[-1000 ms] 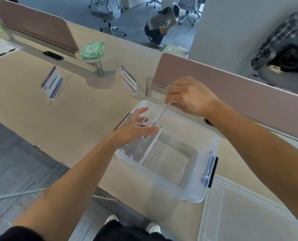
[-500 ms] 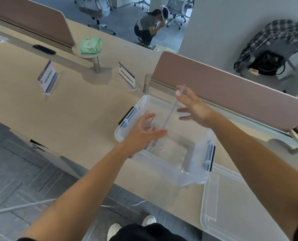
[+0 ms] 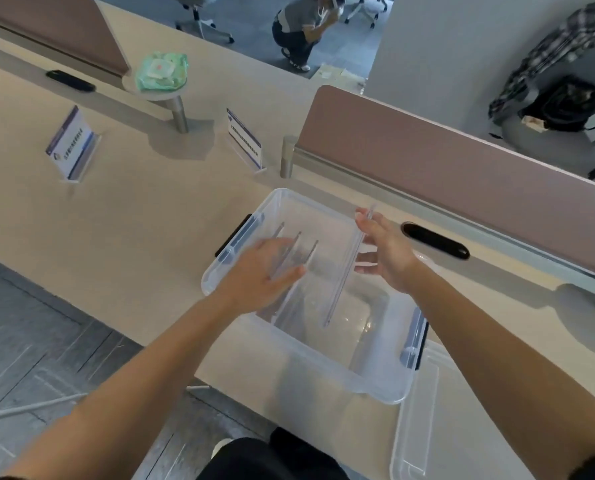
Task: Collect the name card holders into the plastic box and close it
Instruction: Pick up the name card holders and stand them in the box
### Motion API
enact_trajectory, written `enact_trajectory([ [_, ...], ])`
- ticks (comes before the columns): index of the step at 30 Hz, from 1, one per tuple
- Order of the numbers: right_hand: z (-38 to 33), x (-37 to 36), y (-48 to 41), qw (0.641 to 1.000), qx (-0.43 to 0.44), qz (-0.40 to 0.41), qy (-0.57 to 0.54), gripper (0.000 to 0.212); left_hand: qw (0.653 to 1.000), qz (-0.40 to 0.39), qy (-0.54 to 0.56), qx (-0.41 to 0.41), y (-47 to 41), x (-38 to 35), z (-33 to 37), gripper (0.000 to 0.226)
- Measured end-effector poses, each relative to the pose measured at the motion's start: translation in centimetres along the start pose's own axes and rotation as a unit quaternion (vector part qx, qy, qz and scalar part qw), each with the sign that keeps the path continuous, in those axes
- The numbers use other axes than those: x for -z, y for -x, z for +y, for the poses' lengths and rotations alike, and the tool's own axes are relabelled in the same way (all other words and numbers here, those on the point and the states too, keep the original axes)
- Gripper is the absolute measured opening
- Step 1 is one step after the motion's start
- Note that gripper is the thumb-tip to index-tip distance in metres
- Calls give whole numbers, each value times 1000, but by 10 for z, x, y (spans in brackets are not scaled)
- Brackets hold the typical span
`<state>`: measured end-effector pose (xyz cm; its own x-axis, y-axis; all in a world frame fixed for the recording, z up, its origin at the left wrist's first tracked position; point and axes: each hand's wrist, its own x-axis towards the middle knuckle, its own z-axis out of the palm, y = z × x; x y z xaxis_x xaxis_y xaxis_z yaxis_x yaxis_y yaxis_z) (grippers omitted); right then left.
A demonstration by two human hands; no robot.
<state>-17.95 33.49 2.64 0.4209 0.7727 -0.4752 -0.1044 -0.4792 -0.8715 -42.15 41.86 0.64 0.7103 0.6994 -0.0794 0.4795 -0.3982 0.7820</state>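
Both hands hover open over the plastic box [image 3: 375, 386]: left hand [image 3: 265, 271] steadies stacked clear holders [image 3: 294, 258], right hand [image 3: 386, 251] touches an upright one [image 3: 344, 271]. Two name card holders [image 3: 244, 138] stand beyond, forward-left, nearer the left hand.

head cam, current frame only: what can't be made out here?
- Head view: how many clear holders stand in the plastic box; the left hand covers them and they blur together.
- Print on the two name card holders on the desk: too small.
- Lid: cut off by the bottom edge.
- Whether the right hand grips or only steadies the clear holder.
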Motion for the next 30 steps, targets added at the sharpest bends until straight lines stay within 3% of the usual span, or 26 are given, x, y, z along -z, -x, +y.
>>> enact_trajectory([
  [2, 24, 4, -15, 999, -34, -12, -6, 60, 987, 78, -134, -49, -13, 8, -24, 52],
  [4, 44, 3, -28, 997, -73, -21, -22, 49, 950, 122, -269, -103, -25, 14, -45, 44],
  [7, 71, -5, -42, 994, -109, -16, -19, 53, 910, 103, -391, -93, -36, 17, -71, 41],
  [11, 91, -18, -56, 991, -134, 0, -17, 69, 936, 37, -350, 16, -41, 14, -90, 60],
  [14, 101, -28, -62, 987, -160, 0, -26, 79, 951, 25, -308, 19, -44, 14, -94, 61],
  [20, 107, -45, -70, 985, -135, 77, -74, 41, 969, 47, -240, 39, -41, 14, -96, 63],
  [23, 106, -49, -64, 989, -111, 89, -42, 52, 971, 45, -231, 38, -42, 15, -95, 64],
  [26, 111, -53, -44, 986, -155, 51, -42, 67, 974, 46, -216, 44, -41, 16, -94, 64],
  [30, 127, -62, -25, 963, -257, 6, -83, 67, 977, 52, -207, 30, -40, 17, -93, 63],
])
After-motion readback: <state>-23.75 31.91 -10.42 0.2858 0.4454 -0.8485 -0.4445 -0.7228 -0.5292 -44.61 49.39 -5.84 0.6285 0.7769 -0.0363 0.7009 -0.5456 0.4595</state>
